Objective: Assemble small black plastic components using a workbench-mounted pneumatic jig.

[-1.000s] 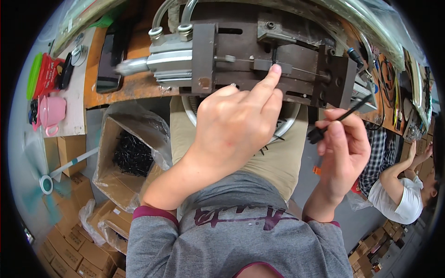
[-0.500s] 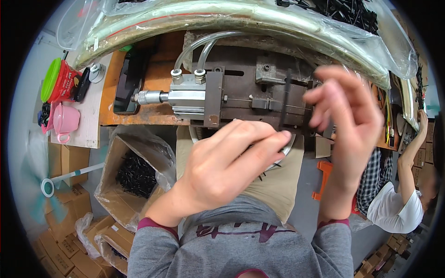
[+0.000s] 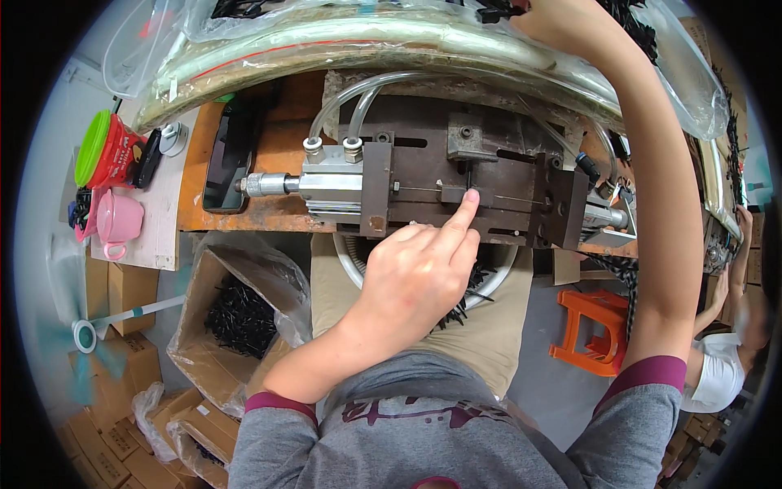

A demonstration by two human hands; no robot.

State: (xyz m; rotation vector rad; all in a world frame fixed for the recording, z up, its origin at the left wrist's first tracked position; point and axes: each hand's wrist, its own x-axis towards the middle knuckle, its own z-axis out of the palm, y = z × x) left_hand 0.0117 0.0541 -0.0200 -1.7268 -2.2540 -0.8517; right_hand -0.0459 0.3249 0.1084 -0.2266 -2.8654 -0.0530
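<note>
My left hand (image 3: 423, 269) reaches over the near edge of a dark metal fixture plate (image 3: 423, 167). Its index finger is stretched out, the tip on a small metal block (image 3: 453, 194) at the end of a thin black strip (image 3: 470, 174). The other fingers curl under, and the thumb is hidden. My right hand (image 3: 554, 18) is up at the far edge, by a heap of black plastic pieces (image 3: 497, 11). The picture's upper rim cuts off its fingers, so their grip does not show. In my lap, a round white-rimmed basket (image 3: 492, 285) holds black pieces, partly behind my left hand.
An air cylinder (image 3: 332, 183) with clear hoses stands left on the fixture, beside a phone (image 3: 226, 167). A lined carton (image 3: 236, 314) of black pieces sits lower left, near a fan (image 3: 84, 336). An orange stool (image 3: 590, 330) and another person (image 3: 717, 371) are at right.
My right hand has gone from beside the fixture up to the far heap. My left hand has moved slightly; its index finger now points onto the block, with the black strip lying there.
</note>
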